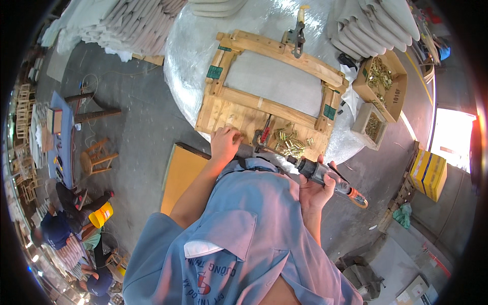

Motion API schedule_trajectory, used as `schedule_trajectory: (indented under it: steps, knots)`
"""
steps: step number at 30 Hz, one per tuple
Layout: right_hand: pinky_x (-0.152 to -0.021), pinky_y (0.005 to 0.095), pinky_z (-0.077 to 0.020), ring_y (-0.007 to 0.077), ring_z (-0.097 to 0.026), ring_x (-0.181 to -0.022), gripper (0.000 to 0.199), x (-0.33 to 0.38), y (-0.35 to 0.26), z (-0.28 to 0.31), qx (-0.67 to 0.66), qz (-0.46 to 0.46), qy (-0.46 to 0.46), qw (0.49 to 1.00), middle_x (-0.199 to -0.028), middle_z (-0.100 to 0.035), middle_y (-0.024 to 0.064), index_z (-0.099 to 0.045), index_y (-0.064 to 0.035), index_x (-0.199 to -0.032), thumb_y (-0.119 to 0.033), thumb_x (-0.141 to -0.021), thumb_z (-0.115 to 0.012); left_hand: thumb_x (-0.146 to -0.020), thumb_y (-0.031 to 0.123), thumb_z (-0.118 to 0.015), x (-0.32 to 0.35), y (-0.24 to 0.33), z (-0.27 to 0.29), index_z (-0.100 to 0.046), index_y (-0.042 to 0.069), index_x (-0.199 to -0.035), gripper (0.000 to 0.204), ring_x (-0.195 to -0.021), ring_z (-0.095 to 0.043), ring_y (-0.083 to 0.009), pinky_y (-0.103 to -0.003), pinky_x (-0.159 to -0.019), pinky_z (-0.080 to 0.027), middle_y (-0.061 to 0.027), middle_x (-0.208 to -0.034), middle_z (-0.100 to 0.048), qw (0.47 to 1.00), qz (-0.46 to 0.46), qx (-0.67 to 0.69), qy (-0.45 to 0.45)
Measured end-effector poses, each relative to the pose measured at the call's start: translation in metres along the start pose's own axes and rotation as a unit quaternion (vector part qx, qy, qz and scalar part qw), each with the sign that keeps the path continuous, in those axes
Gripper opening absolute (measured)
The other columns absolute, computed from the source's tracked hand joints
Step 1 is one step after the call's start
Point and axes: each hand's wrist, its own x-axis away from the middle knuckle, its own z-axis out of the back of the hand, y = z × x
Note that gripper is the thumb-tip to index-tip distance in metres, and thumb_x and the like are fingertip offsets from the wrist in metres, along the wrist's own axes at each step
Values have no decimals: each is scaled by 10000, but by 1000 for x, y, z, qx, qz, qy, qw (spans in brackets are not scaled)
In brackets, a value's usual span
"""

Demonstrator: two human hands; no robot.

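Observation:
My right hand (316, 192) is wrapped around a grey and black straight power screwdriver (316, 171) with an orange hose end. Its long thin bit points left, over the board's near edge. My left hand (226, 145) rests at the near edge of the wooden board (223, 118) with its fingers curled in; whatever may be between them is hidden. Right of that hand stands a clamp with red parts (264, 136). Beside the clamp lies a pile of small brass-coloured metal fittings (288, 144). Beyond them, a wooden frame (254, 100) surrounds a grey panel (274, 81).
A toggle clamp (296, 38) sits on the frame's far side. To the right stand a cardboard box (398, 91) and a smaller bin (362, 134) of metal pieces. Stacked pale panels (134, 28) lie far left. Other people (56, 231) are at lower left.

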Motion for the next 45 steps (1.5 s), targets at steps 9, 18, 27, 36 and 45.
schedule_trajectory:
  steps: [9,18,27,36,45]
  knots:
    - [-760,471,-736,449,-664,-1290,576,6,1,0,-18,-48,29,998,-1491,-607,87,-504,-301,-1444,-283,-915,-730,-906,241,-824,-6,-4,-10,-748,172,-985,129,-1011,-662,-250,-465,-915,-438,14,-962,-702,999,-32,-19,11]
    - [-760,440,-731,391,-677,-1280,627,2,4,11,-28,-45,63,997,-1482,-605,77,-486,-322,-1478,-298,-904,-740,-880,220,-853,-6,-2,-10,-739,167,-1060,220,-963,-678,-230,-449,-897,-435,25,-928,-721,999,-20,21,19]
    - [-758,433,-728,303,-724,-1194,543,-1,6,8,1,-49,60,997,-1476,-652,81,-524,-295,-1441,-309,-935,-722,-961,177,-797,-8,10,-7,-720,119,-1043,127,-912,-701,-194,-422,-858,-501,-24,-960,-734,993,19,118,18]
    - [-757,444,-724,310,-721,-1187,564,-4,5,5,15,-42,73,996,-1494,-630,85,-503,-302,-1465,-301,-937,-701,-1011,68,-766,-8,52,58,-670,28,-1204,220,-924,-716,-135,-316,-865,-605,-54,-996,-743,713,249,640,-140]
    - [-806,494,-736,478,-669,-1271,601,-11,6,-1,-7,-39,26,999,-1496,-563,132,-439,-260,-1484,-226,-932,-676,-1033,72,-740,-20,68,90,-757,-5,-1146,138,-952,-704,-129,-302,-910,-577,-52,-1027,-754,747,167,616,-184]
